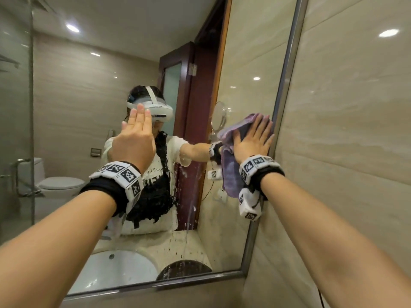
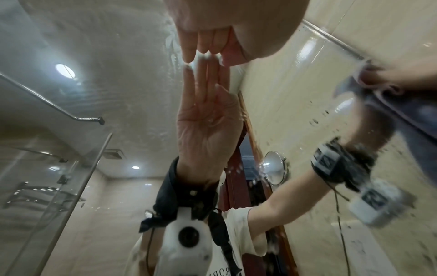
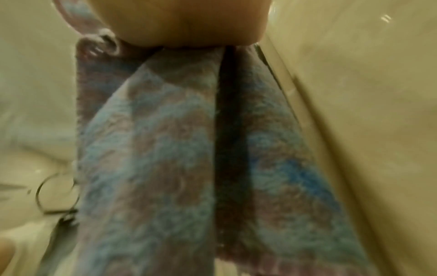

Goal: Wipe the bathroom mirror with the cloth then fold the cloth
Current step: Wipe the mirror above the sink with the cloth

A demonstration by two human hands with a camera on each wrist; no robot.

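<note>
The framed bathroom mirror (image 1: 89, 96) fills the head view. My right hand (image 1: 258, 134) lies flat with spread fingers on a purple-blue cloth (image 1: 231, 174) and presses it against the glass, close to the mirror's right metal frame (image 1: 287, 70). The cloth's lower part hangs loose below my palm, and it is blurred in the right wrist view (image 3: 165, 149). My left hand (image 1: 138, 127) is flat on the glass with straight fingers held together and holds nothing. In the left wrist view its fingertips (image 2: 205, 44) meet their own reflection.
Water drops and streaks (image 1: 189, 218) run down the glass left of the cloth. A beige tiled wall (image 1: 344, 130) adjoins the mirror on the right. The mirror reflects a white sink (image 1: 115, 270), a round wall mirror (image 1: 220, 116) and a toilet (image 1: 60, 183).
</note>
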